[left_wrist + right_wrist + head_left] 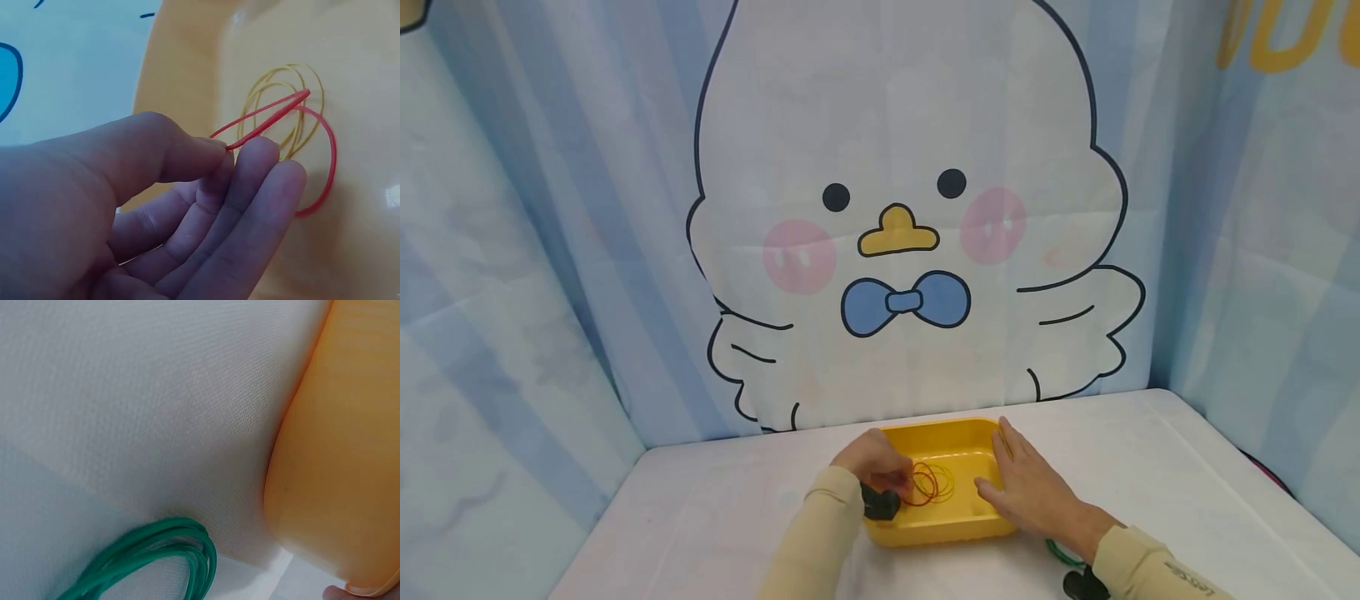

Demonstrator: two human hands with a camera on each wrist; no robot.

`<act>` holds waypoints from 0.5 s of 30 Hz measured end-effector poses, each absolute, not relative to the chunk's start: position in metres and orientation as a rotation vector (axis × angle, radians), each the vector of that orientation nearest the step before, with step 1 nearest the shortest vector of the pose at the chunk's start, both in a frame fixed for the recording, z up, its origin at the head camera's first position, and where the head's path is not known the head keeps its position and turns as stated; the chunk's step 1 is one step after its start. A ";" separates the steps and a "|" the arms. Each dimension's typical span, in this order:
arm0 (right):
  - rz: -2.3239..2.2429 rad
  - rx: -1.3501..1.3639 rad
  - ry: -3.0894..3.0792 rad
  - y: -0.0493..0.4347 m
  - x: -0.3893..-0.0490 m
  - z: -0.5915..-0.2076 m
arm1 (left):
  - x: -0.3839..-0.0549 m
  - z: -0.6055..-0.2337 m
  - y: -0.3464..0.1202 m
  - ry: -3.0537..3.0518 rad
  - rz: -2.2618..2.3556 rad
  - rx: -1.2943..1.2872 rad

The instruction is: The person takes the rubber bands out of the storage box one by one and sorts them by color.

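My left hand [876, 460] is over the left part of a yellow tray [947, 530]. Between its thumb and fingertips it pinches a red rubber band [334, 156], whose loop hangs out past the fingers. Several thin yellow rubber bands [323, 100] lie in a loose heap on the tray floor just beyond. At the tray's right side, my right hand [1037, 492] touches the rim with fingers fairly straight and the thumb reaching over the inside. The right wrist view shows just a fingertip at the tray's edge.
Green loops of band [150, 534] lie on the white tabletop [722, 517], right of the tray and partly under the right wrist in the head view. A printed cloth backdrop [895, 358] hangs behind the table, with cloth walls on both sides.
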State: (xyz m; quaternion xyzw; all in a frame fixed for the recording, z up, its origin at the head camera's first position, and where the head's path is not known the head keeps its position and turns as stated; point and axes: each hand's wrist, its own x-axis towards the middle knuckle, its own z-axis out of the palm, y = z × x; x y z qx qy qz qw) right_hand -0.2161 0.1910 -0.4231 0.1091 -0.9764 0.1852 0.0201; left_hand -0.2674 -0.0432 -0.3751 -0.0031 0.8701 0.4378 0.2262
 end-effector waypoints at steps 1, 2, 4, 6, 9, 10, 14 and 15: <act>0.575 0.339 -3.028 0.191 -0.216 -0.423 | -0.269 -0.376 -0.044 2.388 1.219 -0.010; 0.575 0.339 -3.028 0.191 -0.216 -0.423 | -0.270 -0.376 -0.045 2.376 1.236 -0.009; 0.578 0.340 -3.026 0.191 -0.216 -0.423 | -0.272 -0.376 -0.046 2.351 1.277 -0.014; 0.577 0.341 -3.022 0.191 -0.216 -0.423 | -0.273 -0.375 -0.048 2.310 1.338 -0.016; 0.571 0.342 -3.018 0.191 -0.216 -0.423 | -0.273 -0.374 -0.052 2.265 1.406 0.001; 0.567 0.341 -3.017 0.191 -0.216 -0.423 | -0.273 -0.373 -0.053 2.252 1.423 0.010; 0.566 0.339 -3.015 0.190 -0.216 -0.423 | -0.273 -0.370 -0.059 2.226 1.456 0.047; 0.566 0.338 -3.016 0.190 -0.215 -0.423 | -0.273 -0.369 -0.060 2.223 1.460 0.055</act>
